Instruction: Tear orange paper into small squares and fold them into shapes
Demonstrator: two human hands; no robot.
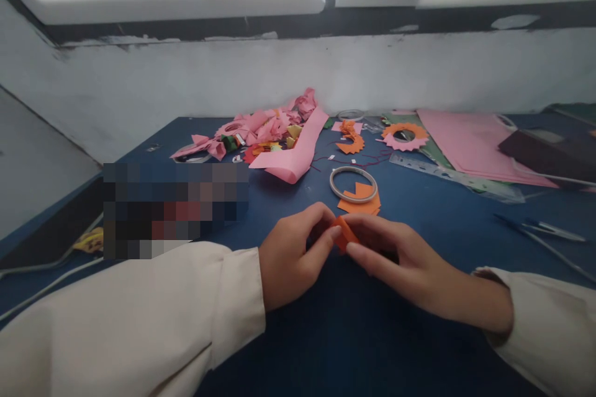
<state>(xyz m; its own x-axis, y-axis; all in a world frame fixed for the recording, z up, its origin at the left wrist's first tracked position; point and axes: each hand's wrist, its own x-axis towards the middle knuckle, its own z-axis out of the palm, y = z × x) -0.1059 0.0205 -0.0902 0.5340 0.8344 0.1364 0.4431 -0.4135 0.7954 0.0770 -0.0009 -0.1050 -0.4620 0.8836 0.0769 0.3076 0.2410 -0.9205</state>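
A small piece of orange paper [345, 234] is pinched between both my hands over the blue table [326, 335]. My left hand [291, 254] curls its fingers around the piece's left side. From the right, my right hand [395, 254] grips it with thumb and fingers closed. Just beyond the hands lie orange paper offcuts [361, 201] with a roll of clear tape [352, 183] resting on them.
A heap of pink paper scraps [261, 133] and a curled pink strip [298, 155] lie at the back. An orange-and-pink paper ring [404, 135], pink sheets [470, 142], a clear ruler [447, 175] and scissors [544, 232] sit to the right. A blurred patch [174, 208] covers the left.
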